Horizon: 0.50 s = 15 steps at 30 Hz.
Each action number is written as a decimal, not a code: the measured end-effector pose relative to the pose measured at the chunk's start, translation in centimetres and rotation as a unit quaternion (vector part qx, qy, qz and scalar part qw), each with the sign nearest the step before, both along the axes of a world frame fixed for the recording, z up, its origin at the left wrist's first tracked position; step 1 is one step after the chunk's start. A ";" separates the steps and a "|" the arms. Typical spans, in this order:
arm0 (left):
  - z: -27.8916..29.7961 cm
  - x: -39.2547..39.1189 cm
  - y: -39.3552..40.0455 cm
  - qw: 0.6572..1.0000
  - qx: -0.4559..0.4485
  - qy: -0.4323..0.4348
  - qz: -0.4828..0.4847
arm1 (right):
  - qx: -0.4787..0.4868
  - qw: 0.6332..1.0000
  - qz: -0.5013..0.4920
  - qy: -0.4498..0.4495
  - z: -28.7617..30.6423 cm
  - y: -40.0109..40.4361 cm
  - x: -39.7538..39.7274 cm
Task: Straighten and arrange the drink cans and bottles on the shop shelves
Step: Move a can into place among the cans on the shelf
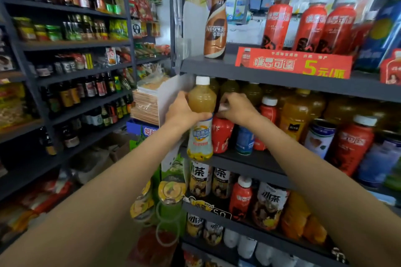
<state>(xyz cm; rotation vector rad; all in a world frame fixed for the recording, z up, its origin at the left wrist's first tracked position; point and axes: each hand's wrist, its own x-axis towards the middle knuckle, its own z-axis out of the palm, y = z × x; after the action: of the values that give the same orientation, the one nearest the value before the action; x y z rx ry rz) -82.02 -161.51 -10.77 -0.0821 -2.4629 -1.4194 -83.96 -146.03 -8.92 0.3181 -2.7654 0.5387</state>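
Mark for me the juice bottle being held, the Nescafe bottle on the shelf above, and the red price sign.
juice bottle (201, 98), head view, on its amber upper body above the label.
Nescafe bottle (215, 28), head view, on its brown label.
red price sign (293, 63), head view, on the middle of its face.

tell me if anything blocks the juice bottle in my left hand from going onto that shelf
Partly. The left hand holds the juice bottle at the shelf's front left corner; a red bottle stands right beside it, and the right hand reaches in above that one.
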 end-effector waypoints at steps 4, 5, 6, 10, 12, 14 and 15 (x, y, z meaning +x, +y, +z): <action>0.3 -0.3 0.2 0.999 -0.049 -0.009 -0.001 | 0.023 0.999 -0.010 0.039 1.3 0.9 2.8; 0.3 -0.4 0.4 0.999 -0.052 -0.009 -0.006 | 0.042 0.998 -0.014 0.043 1.7 1.1 3.5; 0.2 -0.4 0.7 0.999 -0.052 -0.007 -0.012 | 0.062 0.997 -0.016 0.040 2.1 1.3 4.1; -0.2 -1.3 2.3 0.998 -0.038 0.005 -0.040 | 0.084 0.996 -0.007 0.026 2.6 3.0 6.3; -0.4 -1.8 3.2 0.998 -0.050 0.011 -0.047 | 0.071 0.997 -0.004 0.019 2.6 4.1 7.0; -0.5 -2.4 4.2 0.997 -0.065 0.013 -0.044 | 0.067 0.998 -0.002 0.016 2.6 4.9 7.4; -0.6 -2.6 4.8 0.997 -0.066 0.014 -0.043 | 0.068 0.997 -0.001 0.021 2.5 5.2 7.5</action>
<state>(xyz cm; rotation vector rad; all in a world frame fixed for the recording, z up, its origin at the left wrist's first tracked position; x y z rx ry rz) -84.59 -156.73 -11.38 -0.2378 -2.5562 -1.2765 -76.41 -140.81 -6.41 0.3538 -2.7661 0.3411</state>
